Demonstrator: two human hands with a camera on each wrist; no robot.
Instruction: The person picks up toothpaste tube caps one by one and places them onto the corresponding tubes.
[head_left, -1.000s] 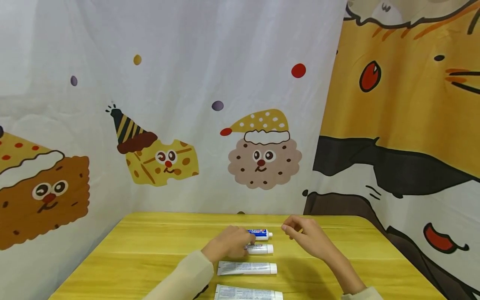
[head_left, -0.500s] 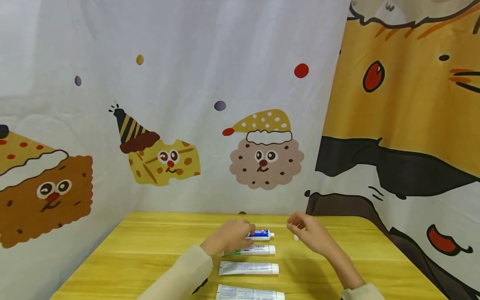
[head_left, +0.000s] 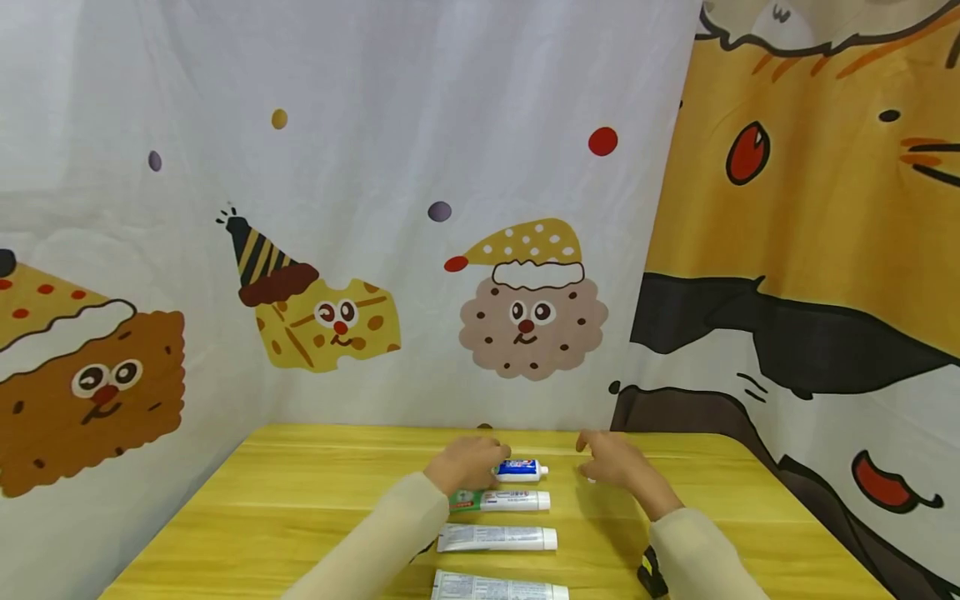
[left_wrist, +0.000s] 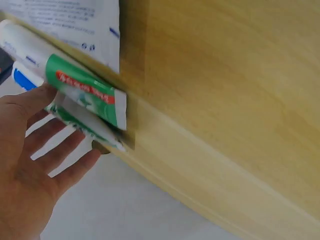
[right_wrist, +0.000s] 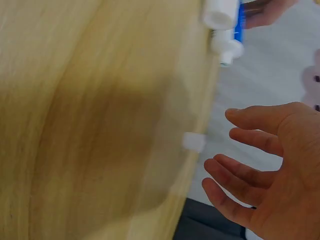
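In the head view, my left hand (head_left: pixel 467 463) is at the tail end of a blue and white toothpaste tube (head_left: pixel 519 471), which lies farthest from me with its bare nozzle pointing right. The left wrist view shows the thumb along the tube's near side, with the other fingers extended and spread behind it. My right hand (right_wrist: pixel 265 160) hovers near a small white cap (right_wrist: pixel 194 142) on the table, fingers apart and nothing between them. Nearer me, a green and white toothpaste tube (head_left: pixel 501 501) lies parallel to the blue one.
Two more white tubes lie in the same row, a middle tube (head_left: pixel 497 537) and a nearest tube (head_left: pixel 499 586) cut off by the frame. All rest on a wooden table (head_left: pixel 300 517). Behind its far edge hangs a cartoon-printed curtain (head_left: pixel 420 358).
The small white cap has come into sight under my right hand, which has lowered and spread its fingers. My left hand has drawn back off the green tube, uncovering more of it.
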